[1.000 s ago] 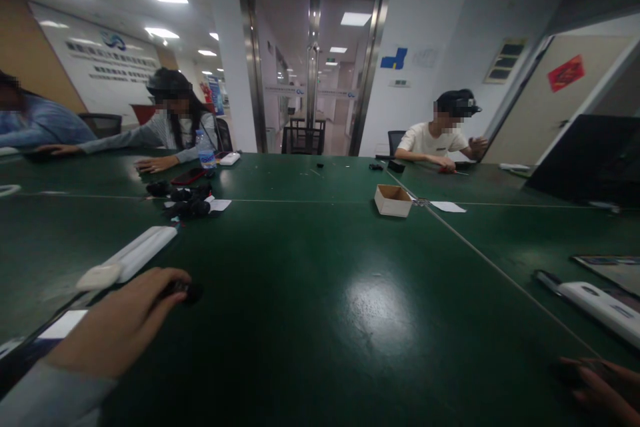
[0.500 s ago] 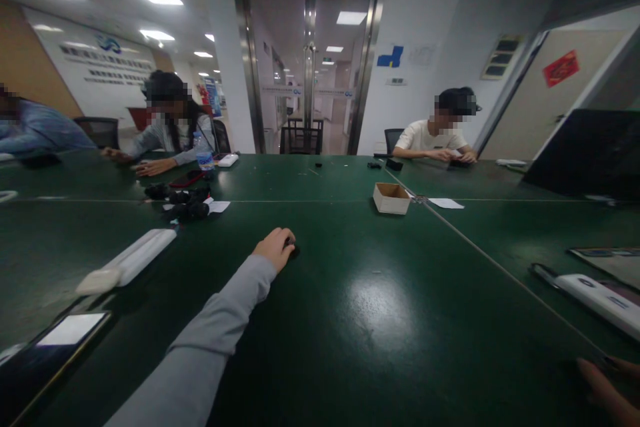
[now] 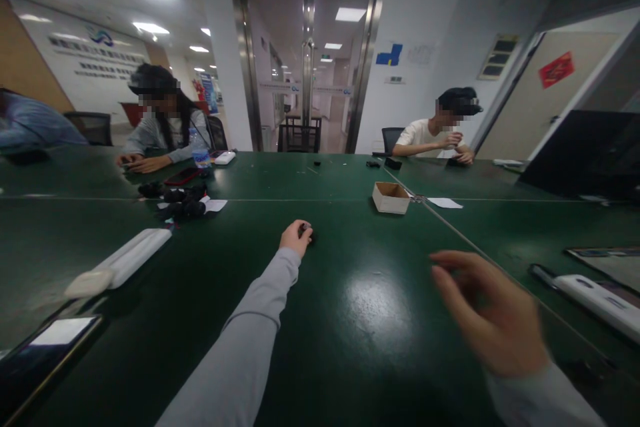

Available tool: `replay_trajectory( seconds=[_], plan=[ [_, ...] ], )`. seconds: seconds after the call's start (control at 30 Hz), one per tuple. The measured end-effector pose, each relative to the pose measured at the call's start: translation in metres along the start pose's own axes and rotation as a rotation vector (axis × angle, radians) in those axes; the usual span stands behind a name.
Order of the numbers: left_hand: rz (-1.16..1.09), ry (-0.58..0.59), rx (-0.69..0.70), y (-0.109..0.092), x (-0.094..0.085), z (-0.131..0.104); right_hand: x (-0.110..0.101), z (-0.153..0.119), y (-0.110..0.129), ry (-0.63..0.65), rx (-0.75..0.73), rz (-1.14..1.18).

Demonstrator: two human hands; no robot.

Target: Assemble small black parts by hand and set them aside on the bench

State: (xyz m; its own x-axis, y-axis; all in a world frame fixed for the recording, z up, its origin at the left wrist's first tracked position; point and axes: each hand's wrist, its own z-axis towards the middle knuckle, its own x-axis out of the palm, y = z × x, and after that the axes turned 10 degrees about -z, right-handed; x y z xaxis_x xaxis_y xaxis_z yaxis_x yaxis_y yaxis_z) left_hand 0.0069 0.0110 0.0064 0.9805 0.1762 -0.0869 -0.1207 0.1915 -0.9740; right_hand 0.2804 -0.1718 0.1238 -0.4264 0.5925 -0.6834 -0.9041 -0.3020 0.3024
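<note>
Half hidden under my left hand [image 3: 296, 237], far out on the green table [image 3: 350, 347], a small dark object [image 3: 305, 229] sits in closed fingers, its shape unclear to me, while my blurred right hand [image 3: 493, 313] hovers spread and empty.

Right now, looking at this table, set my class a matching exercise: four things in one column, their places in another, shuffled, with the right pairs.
Things
1. left hand
2. right hand
3. cardboard box
4. phone

Places
A. near left edge, screen lit
B. stretched far out, on a small black object
C. raised above the table, fingers spread
D. by the table seam, open top

Pairs: 1-B, 2-C, 3-D, 4-A
</note>
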Motion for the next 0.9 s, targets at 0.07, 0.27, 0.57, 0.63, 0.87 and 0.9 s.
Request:
replay_trajectory(
  seconds=[0.07,0.27,0.57,0.63,0.87,0.9],
  plan=[
    [-0.236,-0.094,-0.083,-0.003,0.007,0.003,0.048,0.030,0.016,0.238,-0.011,0.202],
    [-0.755,-0.181,-0.179,-0.002,0.020,0.015,0.207,0.082,0.026,0.341,0.467,0.814],
    [-0.839,-0.115,-0.201,0.007,0.020,0.026,0.287,0.089,0.039,0.274,0.558,1.144],
    [-0.821,-0.053,-0.219,0.005,0.021,0.025,0.289,0.090,0.033,0.281,0.593,1.187],
    [-0.686,0.086,-0.211,0.005,0.015,0.019,0.281,0.088,0.026,0.349,0.584,1.256],
    [-0.645,0.082,-0.182,0.006,0.013,0.019,0.280,0.088,0.027,0.363,0.579,1.254]
  ],
)
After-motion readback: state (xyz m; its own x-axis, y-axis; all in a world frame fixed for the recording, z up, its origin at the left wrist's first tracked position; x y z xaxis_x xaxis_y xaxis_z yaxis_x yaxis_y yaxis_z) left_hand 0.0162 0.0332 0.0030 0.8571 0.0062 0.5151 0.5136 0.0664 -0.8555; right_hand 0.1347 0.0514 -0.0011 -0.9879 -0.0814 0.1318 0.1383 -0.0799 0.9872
